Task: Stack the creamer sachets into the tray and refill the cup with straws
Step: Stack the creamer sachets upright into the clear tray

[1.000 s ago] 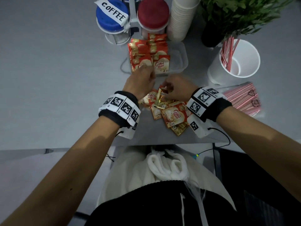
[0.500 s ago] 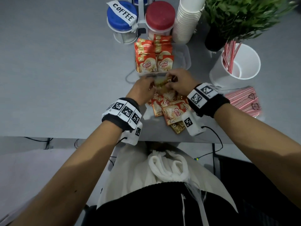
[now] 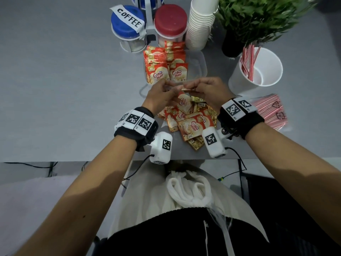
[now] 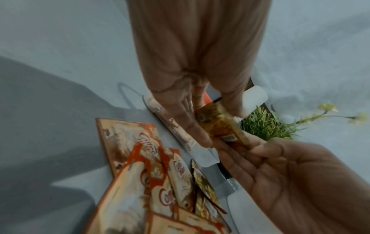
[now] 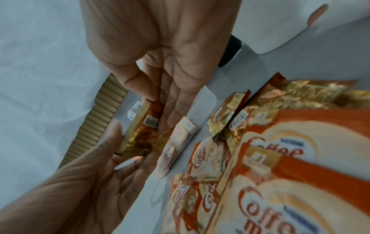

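From the head view, we are seeing our left hand (image 3: 162,95) and right hand (image 3: 208,89) both pinching one gold foil creamer sachet (image 3: 188,89) just in front of the clear plastic tray (image 3: 201,65). Two rows of red sachets (image 3: 166,65) are standing in the tray, and a loose pile (image 3: 188,122) is lying on the grey table (image 3: 64,89). One white cup (image 3: 258,71) is holding several red-striped straws (image 3: 248,60).

From the left wrist, the fingers (image 4: 186,123) are clamping the sachet.

From the right wrist, fingers (image 5: 172,110) are gripping it too.
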### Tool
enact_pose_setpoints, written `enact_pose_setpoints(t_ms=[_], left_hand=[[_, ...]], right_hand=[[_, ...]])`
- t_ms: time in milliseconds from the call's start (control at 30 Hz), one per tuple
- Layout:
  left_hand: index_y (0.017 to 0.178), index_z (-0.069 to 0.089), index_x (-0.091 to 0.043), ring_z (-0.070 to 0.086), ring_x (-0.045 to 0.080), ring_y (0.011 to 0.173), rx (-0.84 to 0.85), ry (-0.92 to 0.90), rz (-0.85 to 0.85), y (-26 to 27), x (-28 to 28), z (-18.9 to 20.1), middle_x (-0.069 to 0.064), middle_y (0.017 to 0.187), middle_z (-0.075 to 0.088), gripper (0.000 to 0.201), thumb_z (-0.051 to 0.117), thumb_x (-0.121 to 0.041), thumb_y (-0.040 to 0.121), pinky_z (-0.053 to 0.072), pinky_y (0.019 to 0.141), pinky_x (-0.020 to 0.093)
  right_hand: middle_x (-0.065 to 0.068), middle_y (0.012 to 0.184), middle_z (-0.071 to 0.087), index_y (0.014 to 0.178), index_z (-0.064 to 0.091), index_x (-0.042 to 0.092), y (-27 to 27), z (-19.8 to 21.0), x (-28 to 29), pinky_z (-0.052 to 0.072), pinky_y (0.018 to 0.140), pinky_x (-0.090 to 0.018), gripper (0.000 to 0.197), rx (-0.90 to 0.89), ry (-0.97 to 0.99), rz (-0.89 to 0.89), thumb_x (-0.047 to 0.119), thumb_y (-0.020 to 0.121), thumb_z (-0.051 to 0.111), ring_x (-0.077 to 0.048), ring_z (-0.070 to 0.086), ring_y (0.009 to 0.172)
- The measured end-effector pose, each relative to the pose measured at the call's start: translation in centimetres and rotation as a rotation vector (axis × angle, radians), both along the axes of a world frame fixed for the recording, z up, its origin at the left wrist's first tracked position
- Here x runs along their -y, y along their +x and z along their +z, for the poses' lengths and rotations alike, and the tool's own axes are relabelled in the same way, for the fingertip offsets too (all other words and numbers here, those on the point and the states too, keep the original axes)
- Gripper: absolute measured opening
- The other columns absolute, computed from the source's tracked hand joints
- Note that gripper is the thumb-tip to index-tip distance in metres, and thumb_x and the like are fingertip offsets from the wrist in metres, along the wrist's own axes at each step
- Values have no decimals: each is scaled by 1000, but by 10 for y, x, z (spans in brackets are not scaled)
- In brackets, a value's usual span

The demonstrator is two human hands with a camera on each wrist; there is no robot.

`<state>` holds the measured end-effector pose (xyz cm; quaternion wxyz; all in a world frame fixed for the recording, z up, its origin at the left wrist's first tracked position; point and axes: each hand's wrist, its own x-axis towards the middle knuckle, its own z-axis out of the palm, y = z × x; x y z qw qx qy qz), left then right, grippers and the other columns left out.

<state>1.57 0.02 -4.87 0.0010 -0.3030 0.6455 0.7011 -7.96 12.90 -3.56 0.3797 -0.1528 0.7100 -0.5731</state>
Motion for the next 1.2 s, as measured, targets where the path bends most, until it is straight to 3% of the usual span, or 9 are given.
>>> enact_pose_setpoints(t_ms=[167, 267, 333, 600, 733, 833, 967, 1100, 1200], left_hand=[[106, 40, -7, 62, 3, 52, -22, -34, 39, -2, -1, -1, 5, 83, 57, 25, 46, 10, 89, 54, 56, 16], [107, 36, -10, 61, 3, 52, -39, -59, 7, -1, -1, 1, 2, 82, 59, 32, 49, 11, 87, 53, 57, 18], [107, 36, -11, 61, 4, 55, -24, -67, -28, -2, 1, 2, 1, 80, 59, 34, 51, 12, 85, 52, 57, 19], [108, 41, -10, 61, 16, 75, -26, 37, 98, -15, 0, 5, 7, 94, 60, 32, 60, 0, 85, 52, 54, 20], [95, 56, -6, 62, 24, 88, -49, 34, 79, -25, 2, 7, 9, 93, 63, 15, 61, 1, 83, 55, 77, 31], [82, 61, -9, 64, 25, 87, -72, 79, 136, -29, 7, 6, 8, 88, 65, 11, 60, 3, 83, 53, 86, 38], [85, 61, -9, 66, 12, 68, -67, 163, 214, -28, 12, 2, 6, 85, 65, 9, 56, -2, 88, 58, 68, 27], [101, 54, -12, 61, 13, 69, -15, 206, 261, -24, 12, 0, 2, 84, 62, 10, 47, -9, 95, 54, 59, 26], [121, 48, -7, 59, 18, 72, 11, 284, 266, -22, 8, 2, 4, 85, 59, 24, 40, -10, 98, 54, 67, 34]], right_hand=[[-7, 95, 63, 96, 64, 2, 3, -1, 0, 53, 81, -27, 13, -98, 29, -14, -1, 86, 56, -15, 61, 83], [3, 104, 53, 122, 51, 5, 0, -1, 1, 54, 68, -16, 40, -176, 66, -17, -5, 84, 58, -8, 58, 85], [0, 108, 50, 129, 45, 7, -4, -2, 3, 53, 74, -22, 50, -187, 124, -9, -4, 82, 60, -13, 55, 95], [-10, 71, 61, 91, 57, -5, -10, -2, 4, 52, 48, -15, 8, -56, 77, -13, -4, 83, 60, -4, 62, 47], [-7, 75, 62, 108, 57, -10, -11, -2, 8, 53, 52, -16, 22, -69, 107, 0, 1, 90, 53, -3, 63, 52], [-1, 91, 64, 109, 63, 1, -17, -4, 4, 46, 74, -20, 23, -453, 377, 106, 9, 90, 54, -10, 61, 81], [-11, 130, 54, 127, 53, 10, -20, -16, -3, 36, 100, -33, 45, -663, 718, 452, 19, 84, 63, -30, 46, 123], [-15, 131, 52, 129, 50, 8, -13, -22, -2, 38, 99, -37, 46, -701, 785, 504, 9, 84, 58, -34, 44, 123], [-20, 125, 54, 125, 52, 11, -12, -28, -2, 44, 96, -43, 41, -737, 819, 483, 1, 86, 46, -39, 50, 114]])
